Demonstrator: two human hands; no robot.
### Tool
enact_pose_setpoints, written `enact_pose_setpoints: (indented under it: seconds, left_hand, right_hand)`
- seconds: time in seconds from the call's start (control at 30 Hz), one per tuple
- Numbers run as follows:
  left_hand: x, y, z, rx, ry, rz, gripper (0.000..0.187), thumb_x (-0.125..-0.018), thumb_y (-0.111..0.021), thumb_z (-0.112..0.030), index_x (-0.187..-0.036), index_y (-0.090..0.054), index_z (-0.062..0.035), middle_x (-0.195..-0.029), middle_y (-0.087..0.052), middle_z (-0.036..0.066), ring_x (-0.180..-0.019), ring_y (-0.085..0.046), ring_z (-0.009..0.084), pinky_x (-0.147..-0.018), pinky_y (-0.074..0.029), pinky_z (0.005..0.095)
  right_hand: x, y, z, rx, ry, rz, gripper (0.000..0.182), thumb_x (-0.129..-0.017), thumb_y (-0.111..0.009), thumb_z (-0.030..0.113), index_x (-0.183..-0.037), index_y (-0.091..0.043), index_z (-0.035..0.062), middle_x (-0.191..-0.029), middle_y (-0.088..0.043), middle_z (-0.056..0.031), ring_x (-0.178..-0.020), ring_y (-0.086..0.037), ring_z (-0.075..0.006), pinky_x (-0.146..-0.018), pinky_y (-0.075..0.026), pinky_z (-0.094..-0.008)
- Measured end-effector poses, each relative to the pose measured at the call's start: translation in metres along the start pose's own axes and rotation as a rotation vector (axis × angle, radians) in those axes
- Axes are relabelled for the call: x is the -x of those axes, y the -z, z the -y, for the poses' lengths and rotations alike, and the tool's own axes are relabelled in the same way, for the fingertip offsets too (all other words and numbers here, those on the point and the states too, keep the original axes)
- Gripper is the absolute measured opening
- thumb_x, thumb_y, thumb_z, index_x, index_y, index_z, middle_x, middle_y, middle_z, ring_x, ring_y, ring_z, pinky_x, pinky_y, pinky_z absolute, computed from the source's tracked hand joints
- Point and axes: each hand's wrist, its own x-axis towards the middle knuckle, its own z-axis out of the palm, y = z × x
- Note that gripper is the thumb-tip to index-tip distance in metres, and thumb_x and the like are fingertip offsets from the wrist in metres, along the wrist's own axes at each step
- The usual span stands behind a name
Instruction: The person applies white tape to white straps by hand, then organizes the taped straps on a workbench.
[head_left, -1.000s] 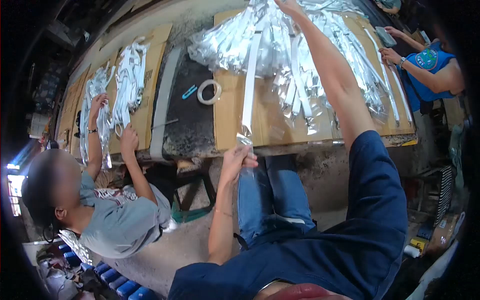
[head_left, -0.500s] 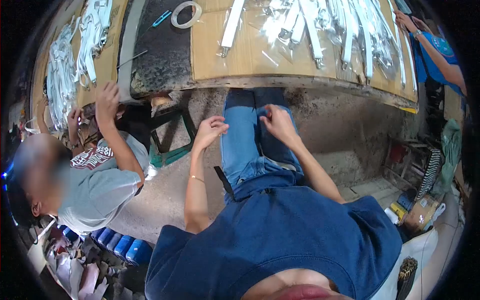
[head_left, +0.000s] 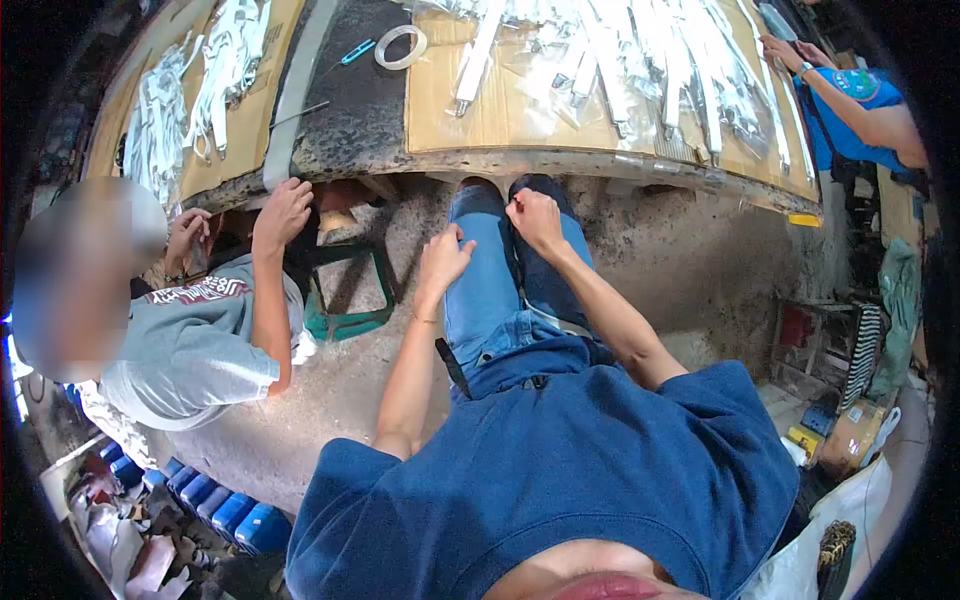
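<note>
My left hand [head_left: 443, 262] hangs over the light blue denim of my left thigh [head_left: 473, 290], thumb and loosely bent fingers a little apart, with nothing visible in it. Over the darker right trouser leg [head_left: 556, 270] is my right hand [head_left: 537, 220], its fingers curled together; no object shows in it. Beyond my knees, the table's cardboard sheet [head_left: 435, 115] bears several white straps with metal clips [head_left: 484, 55], partly in clear plastic bags. A roll of clear tape [head_left: 400, 47] and a blue cutter [head_left: 357, 52] lie on the dark tabletop to their left.
A person in grey [head_left: 200, 340] sits at my left, hands at the table edge near more white straps [head_left: 158, 125]. At far right stands another person in blue [head_left: 860, 95]. A green stool [head_left: 350, 325] and blue containers [head_left: 262, 527] stand on the floor.
Both my hands have closed somewhat, the right fingers curling in. My right hand has moved slightly up toward the knees. The neighbour in grey has lowered a raised hand to the table edge.
</note>
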Motion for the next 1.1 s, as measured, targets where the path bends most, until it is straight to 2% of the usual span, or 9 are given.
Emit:
enact_pose_setpoints:
  seconds: [0.13, 0.17, 0.27, 0.4, 0.47, 0.57, 0.77, 0.97, 1.1]
  left_hand:
    - [0.016, -0.014, 0.007, -0.01, -0.022, -0.071, 0.031, -0.084, -0.068, -0.027, -0.101, -0.06, -0.0022, -0.094, -0.067, 0.021, -0.09, -0.064, 0.0395, -0.079, -0.051, 0.0471]
    - [0.022, -0.019, 0.009, -0.053, -0.077, -0.152, 0.03, -0.085, -0.067, -0.026, -0.102, -0.059, -0.0024, -0.096, -0.066, 0.02, -0.093, -0.063, 0.0386, -0.081, -0.05, 0.0473]
    - [0.038, -0.031, 0.021, -0.106, -0.106, -0.326, 0.028, -0.086, -0.065, -0.023, -0.105, -0.059, -0.0029, -0.101, -0.063, 0.018, -0.098, -0.059, 0.037, -0.084, -0.048, 0.0471]
    - [0.055, -0.043, 0.05, -0.043, -0.188, -0.585, 0.025, -0.089, -0.06, -0.019, -0.106, -0.058, -0.0017, -0.104, -0.059, 0.018, -0.101, -0.055, 0.0363, -0.088, -0.045, 0.0465]
    - [0.055, -0.039, 0.062, -0.043, -0.199, -0.598, 0.025, -0.089, -0.059, -0.018, -0.106, -0.057, -0.0004, -0.105, -0.059, 0.018, -0.101, -0.054, 0.0367, -0.088, -0.044, 0.046]
    - [0.057, -0.027, 0.076, -0.063, -0.205, -0.596, 0.026, -0.09, -0.057, -0.017, -0.107, -0.055, 0.0026, -0.105, -0.058, 0.02, -0.1, -0.054, 0.0385, -0.088, -0.044, 0.0461]
    - [0.064, -0.019, 0.089, -0.059, -0.202, -0.546, 0.026, -0.091, -0.055, -0.018, -0.106, -0.053, 0.0022, -0.105, -0.058, 0.022, -0.1, -0.055, 0.0404, -0.088, -0.045, 0.0473]
    - [0.06, -0.037, 0.05, -0.137, -0.138, -0.539, 0.026, -0.088, -0.058, -0.022, -0.106, -0.055, -0.0034, -0.106, -0.06, 0.015, -0.104, -0.055, 0.0345, -0.087, -0.045, 0.0465]
    - [0.073, -0.045, 0.033, -0.179, -0.157, -0.536, 0.026, -0.087, -0.059, -0.022, -0.106, -0.057, -0.0049, -0.106, -0.061, 0.014, -0.103, -0.056, 0.0331, -0.085, -0.045, 0.047]
  right_hand:
    - [0.001, 0.0, -0.004, -0.139, -0.226, -0.158, 0.026, -0.078, -0.067, 0.025, -0.088, -0.072, 0.0017, -0.081, -0.07, -0.0208, -0.08, -0.068, -0.0397, -0.075, -0.055, -0.0469]
    - [0.0, 0.001, -0.01, -0.16, -0.214, -0.204, 0.026, -0.079, -0.067, 0.024, -0.086, -0.073, -0.0004, -0.078, -0.071, -0.0187, -0.073, -0.071, -0.0332, -0.07, -0.056, -0.0419]
    - [0.008, 0.036, -0.01, -0.498, -0.396, -0.052, 0.019, -0.086, -0.067, 0.015, -0.088, -0.073, -0.0029, -0.072, -0.071, -0.0076, -0.062, -0.067, -0.0111, -0.06, -0.053, -0.0266]
    - [0.039, 0.073, -0.005, -0.615, -0.444, -0.052, 0.019, -0.087, -0.068, 0.016, -0.091, -0.073, -0.0017, -0.077, -0.072, -0.0102, -0.066, -0.069, -0.0147, -0.06, -0.053, -0.0298]
    - [0.052, 0.084, -0.003, -0.075, 0.061, -0.318, 0.014, -0.086, -0.067, 0.014, -0.089, -0.071, 0.0016, -0.078, -0.069, -0.0135, -0.067, -0.068, -0.0254, -0.063, -0.053, -0.0344]
    - [0.065, 0.092, 0.007, -0.018, 0.169, -0.262, 0.011, -0.085, -0.067, 0.015, -0.085, -0.068, 0.0037, -0.077, -0.065, -0.0141, -0.07, -0.065, -0.0317, -0.063, -0.052, -0.0387]
    - [0.043, 0.077, 0.011, -0.102, 0.14, -0.3, 0.014, -0.083, -0.068, 0.015, -0.077, -0.06, 0.0041, -0.072, -0.063, -0.0133, -0.065, -0.063, -0.0335, -0.059, -0.051, -0.0422]
    - [0.023, 0.068, 0.016, -0.135, 0.224, -0.301, 0.022, -0.081, -0.067, 0.019, -0.07, -0.054, 0.005, -0.067, -0.062, -0.0154, -0.062, -0.062, -0.0368, -0.057, -0.049, -0.0462]
    - [0.02, 0.06, 0.018, -0.072, 0.126, -0.299, 0.021, -0.081, -0.067, 0.022, -0.071, -0.058, 0.005, -0.07, -0.064, -0.0155, -0.067, -0.063, -0.0374, -0.067, -0.047, -0.0462]
